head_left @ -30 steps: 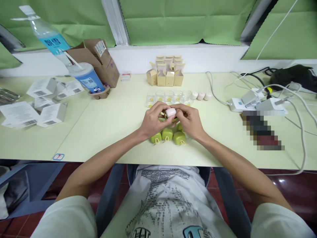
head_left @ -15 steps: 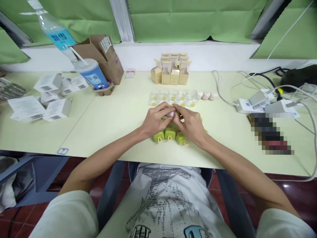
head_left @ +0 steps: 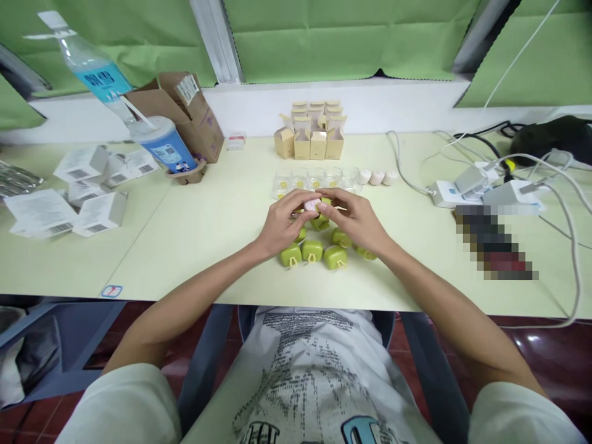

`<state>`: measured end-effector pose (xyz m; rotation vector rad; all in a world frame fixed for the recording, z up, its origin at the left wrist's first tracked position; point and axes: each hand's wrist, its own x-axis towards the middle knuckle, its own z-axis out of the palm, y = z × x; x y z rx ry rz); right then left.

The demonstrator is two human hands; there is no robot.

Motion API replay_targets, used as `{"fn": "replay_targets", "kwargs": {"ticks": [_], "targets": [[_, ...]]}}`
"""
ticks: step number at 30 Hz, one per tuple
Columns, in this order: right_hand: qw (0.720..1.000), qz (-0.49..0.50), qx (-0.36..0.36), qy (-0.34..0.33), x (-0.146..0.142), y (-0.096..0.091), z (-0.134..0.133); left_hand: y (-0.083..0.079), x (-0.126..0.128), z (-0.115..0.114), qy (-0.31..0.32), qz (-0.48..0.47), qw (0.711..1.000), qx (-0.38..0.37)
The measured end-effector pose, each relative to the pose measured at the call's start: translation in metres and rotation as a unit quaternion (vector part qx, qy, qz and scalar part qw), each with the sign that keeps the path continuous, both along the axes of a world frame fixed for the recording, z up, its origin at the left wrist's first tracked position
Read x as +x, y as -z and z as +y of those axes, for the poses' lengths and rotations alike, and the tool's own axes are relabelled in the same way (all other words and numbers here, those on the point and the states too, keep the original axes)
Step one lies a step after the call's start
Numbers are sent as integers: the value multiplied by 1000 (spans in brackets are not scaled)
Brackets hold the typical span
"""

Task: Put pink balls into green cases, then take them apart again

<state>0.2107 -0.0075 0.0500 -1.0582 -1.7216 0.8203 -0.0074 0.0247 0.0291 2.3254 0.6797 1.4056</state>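
Observation:
My left hand and my right hand meet at the middle of the pale table, fingers pinched together around a small pink-white case and a green cover under it. Several green covers with yellow loops lie on the table just below my hands. Beyond my fingers stands a row of clear small boxes with yellow dots, and three pink-white cases lie at its right end.
Small tan cartons are stacked at the back. A blue cup with a straw, a tilted water bottle and a brown cardboard box stand back left. White barcode boxes lie left. Chargers and cables fill the right.
My hands stayed together at the same spot, turning the pink-white case; it showed on top, was hidden between my fingers, and now shows again at my fingertips.

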Motion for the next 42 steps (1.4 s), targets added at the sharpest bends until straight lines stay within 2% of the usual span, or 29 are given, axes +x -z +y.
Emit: {"fn": "replay_targets", "kwargs": {"ticks": [3,6,8,11,14,17,20,22,26,30,33,36,38,40,42], "targets": [[999,28,-29,-10,5,-2,4,1,0,2,-10,-2,1000,-15],[999,20,-10,24,10,-3,6,2,-2,4,-42,-6,999,-24],[997,-38,36,64,18,-3,8,2,-4,6,-57,-23,998,-16],[974,-176,104,95,34,3,16,5,-6,10,-68,-38,997,7],[952,-271,117,82,45,13,23,9,-5,12,-67,-41,997,16],[948,-295,108,57,47,18,26,9,-4,11,-69,-42,997,19],[953,-272,122,46,41,11,20,7,-4,7,-76,-36,995,43],[968,-211,129,49,34,3,13,6,-5,4,-77,-26,994,73],[996,-54,67,-18,14,-4,-4,7,-3,-1,-55,7,987,154],[997,-26,65,-31,1,-5,-10,3,-1,-2,-33,22,977,207],[994,-11,101,32,17,-8,1,0,-6,7,-42,10,983,180],[973,-7,141,181,56,-4,25,3,-18,23,-107,-31,986,126],[955,-31,146,256,86,8,43,9,-26,36,-152,-55,983,91],[946,-57,142,287,109,23,57,17,-33,48,-179,-72,979,67],[946,-95,120,287,121,37,65,23,-37,57,-192,-89,976,47]]}}
